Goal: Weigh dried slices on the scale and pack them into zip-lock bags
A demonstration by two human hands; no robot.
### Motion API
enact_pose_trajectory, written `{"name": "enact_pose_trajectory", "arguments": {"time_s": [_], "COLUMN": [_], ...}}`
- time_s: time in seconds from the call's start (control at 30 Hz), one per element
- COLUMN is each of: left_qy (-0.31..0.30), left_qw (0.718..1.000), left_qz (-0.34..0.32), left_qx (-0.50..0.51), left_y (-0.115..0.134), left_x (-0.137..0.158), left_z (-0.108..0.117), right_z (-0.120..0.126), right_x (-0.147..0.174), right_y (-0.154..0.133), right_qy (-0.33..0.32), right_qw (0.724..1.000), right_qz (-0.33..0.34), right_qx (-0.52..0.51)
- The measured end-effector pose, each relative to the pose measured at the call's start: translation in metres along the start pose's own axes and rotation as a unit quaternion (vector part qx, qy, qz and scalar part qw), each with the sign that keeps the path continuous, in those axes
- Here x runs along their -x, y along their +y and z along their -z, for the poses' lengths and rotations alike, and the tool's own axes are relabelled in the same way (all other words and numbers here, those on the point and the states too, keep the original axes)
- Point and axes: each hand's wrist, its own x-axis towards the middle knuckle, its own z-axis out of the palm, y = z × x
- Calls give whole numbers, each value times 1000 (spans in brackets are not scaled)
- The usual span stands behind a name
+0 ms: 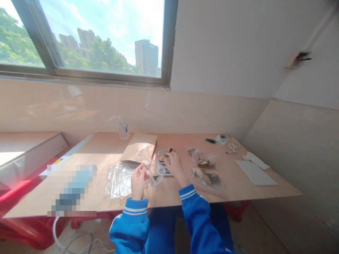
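A small plastic water bottle (123, 129) is seen at the back of the wooden table (265, 190), beside a brown paper envelope (139, 148). A green-handled screwdriver (207, 140), a white tape roll (221, 138) and a white sheet (255, 172) are laid out towards the right edge.

Around the small grey tray (162, 155) room is tight for my hands. Left of it lie the brown envelope (139, 148) and a pile of clear bags (119, 180); just right of it, two filled bags (208, 173) block the way. Behind the tray bare table (182, 139) runs to the wall. Far right of it lie a white sheet (255, 173) and a screwdriver (208, 140).
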Motion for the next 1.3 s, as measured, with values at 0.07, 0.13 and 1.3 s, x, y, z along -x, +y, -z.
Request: {"name": "enact_pose_trajectory", "arguments": {"time_s": [0.07,0.13,1.3], "left_qy": [-17,-39,-42], "left_qw": [1000,999,994], "left_qz": [3,14,52], "left_qx": [-10,-27,-83], "left_y": [0,0,8], "left_x": [-2,-4,-4], "left_z": [4,8,22], "right_z": [-16,-26,6], "right_x": [-13,-22,24], "right_y": [-4,-7,-34], "right_qy": [-31,-60,85], "right_qw": [998,994,948], "right_qz": [6,14,-20], "right_qx": [51,91,-305]}}
